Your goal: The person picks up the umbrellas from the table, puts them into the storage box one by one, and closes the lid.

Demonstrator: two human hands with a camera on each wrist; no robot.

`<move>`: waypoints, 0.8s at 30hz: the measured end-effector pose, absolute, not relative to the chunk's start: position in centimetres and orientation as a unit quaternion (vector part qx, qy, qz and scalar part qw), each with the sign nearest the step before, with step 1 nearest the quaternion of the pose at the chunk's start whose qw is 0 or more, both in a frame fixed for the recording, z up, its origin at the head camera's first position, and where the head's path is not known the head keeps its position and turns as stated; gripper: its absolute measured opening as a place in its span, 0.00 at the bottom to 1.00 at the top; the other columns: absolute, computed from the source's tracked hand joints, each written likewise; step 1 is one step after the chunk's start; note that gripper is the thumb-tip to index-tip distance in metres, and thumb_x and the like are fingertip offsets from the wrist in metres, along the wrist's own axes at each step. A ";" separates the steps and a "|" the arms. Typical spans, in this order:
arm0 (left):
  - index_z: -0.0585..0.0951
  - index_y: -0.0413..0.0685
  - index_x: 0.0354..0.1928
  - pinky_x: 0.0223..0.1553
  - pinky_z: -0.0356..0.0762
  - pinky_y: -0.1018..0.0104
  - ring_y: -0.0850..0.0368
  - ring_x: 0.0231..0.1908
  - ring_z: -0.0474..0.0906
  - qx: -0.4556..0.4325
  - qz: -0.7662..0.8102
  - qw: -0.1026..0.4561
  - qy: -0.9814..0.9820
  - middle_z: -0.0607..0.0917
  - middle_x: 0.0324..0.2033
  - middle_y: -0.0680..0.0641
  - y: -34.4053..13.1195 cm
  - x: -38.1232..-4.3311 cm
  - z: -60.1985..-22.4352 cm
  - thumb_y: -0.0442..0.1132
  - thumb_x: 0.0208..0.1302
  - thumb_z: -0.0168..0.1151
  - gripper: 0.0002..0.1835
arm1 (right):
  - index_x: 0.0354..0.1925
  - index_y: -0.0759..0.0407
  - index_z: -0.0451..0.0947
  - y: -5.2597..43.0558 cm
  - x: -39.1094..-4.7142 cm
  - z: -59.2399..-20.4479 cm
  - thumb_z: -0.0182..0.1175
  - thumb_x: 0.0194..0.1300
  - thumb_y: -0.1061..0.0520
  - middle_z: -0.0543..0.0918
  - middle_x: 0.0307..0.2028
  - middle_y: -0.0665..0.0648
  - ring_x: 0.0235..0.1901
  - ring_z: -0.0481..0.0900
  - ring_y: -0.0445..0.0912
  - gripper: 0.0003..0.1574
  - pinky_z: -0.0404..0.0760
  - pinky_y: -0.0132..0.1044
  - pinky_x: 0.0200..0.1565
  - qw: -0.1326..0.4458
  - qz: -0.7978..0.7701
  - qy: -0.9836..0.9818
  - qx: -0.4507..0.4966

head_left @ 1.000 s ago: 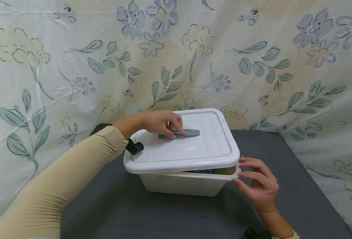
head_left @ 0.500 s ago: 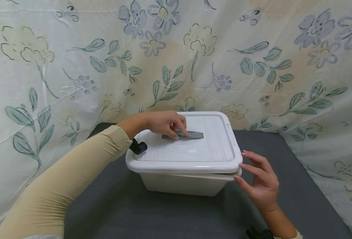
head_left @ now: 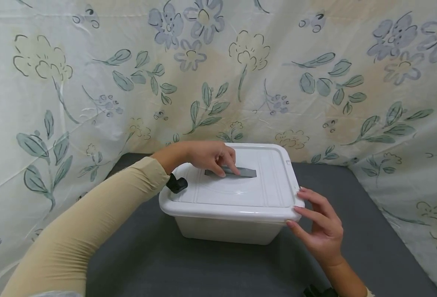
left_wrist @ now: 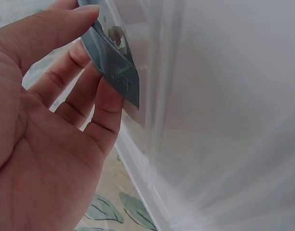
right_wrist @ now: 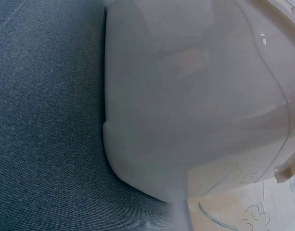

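A white plastic storage box [head_left: 229,231] stands on the dark surface with its white lid [head_left: 270,177] lying over the top. My left hand [head_left: 209,156] holds the grey handle [head_left: 246,172] in the lid's middle; in the left wrist view the thumb is on one side of this handle [left_wrist: 116,72] and fingers on the other. At the box's front right corner, my right hand [head_left: 322,227] touches the lid's edge with spread fingertips, its thumb lower at the rim. The right wrist view shows the box's side wall [right_wrist: 195,96] but no hand. The box's inside is hidden.
A dark grey cloth [head_left: 188,268] covers the table under the box. Behind it and along both sides hangs a floral curtain [head_left: 211,90]. A black wrist device [head_left: 176,183] sits at my left cuff, over the lid's left side.
The lid has come down and its front right gap over the box rim has closed, with my left hand on the handle throughout. My right fingertips have shifted from the box rim onto the lid's edge.
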State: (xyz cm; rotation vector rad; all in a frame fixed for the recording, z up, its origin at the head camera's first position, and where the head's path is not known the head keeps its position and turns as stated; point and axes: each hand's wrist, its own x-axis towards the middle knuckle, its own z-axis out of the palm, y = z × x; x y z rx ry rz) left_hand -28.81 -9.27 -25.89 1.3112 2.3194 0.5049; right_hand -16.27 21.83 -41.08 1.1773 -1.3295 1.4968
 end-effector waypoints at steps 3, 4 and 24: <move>0.86 0.57 0.59 0.43 0.73 0.68 0.55 0.37 0.73 0.474 0.180 0.218 0.834 0.82 0.49 0.51 -9.1 -29.0 -25.9 0.32 0.67 0.67 0.20 | 0.36 0.83 0.83 21.7 -16.2 -41.1 0.78 0.48 0.72 0.80 0.52 0.80 0.62 0.76 0.65 0.18 0.76 0.44 0.69 0.398 0.591 -0.525 0.466; 0.86 0.57 0.59 0.43 0.73 0.68 0.55 0.37 0.73 0.474 0.179 0.219 0.834 0.82 0.49 0.51 -9.1 -29.1 -26.0 0.32 0.67 0.67 0.20 | 0.35 0.83 0.83 21.6 -16.2 -41.1 0.78 0.48 0.72 0.80 0.52 0.80 0.62 0.77 0.66 0.18 0.76 0.44 0.69 0.398 0.591 -0.523 0.467; 0.86 0.56 0.58 0.42 0.73 0.69 0.56 0.37 0.73 0.459 0.194 0.232 0.836 0.83 0.49 0.51 -8.7 -28.9 -27.0 0.31 0.66 0.68 0.20 | 0.36 0.81 0.84 21.8 -16.1 -41.8 0.78 0.48 0.72 0.81 0.50 0.78 0.61 0.77 0.64 0.17 0.76 0.42 0.69 0.389 0.593 -0.528 0.468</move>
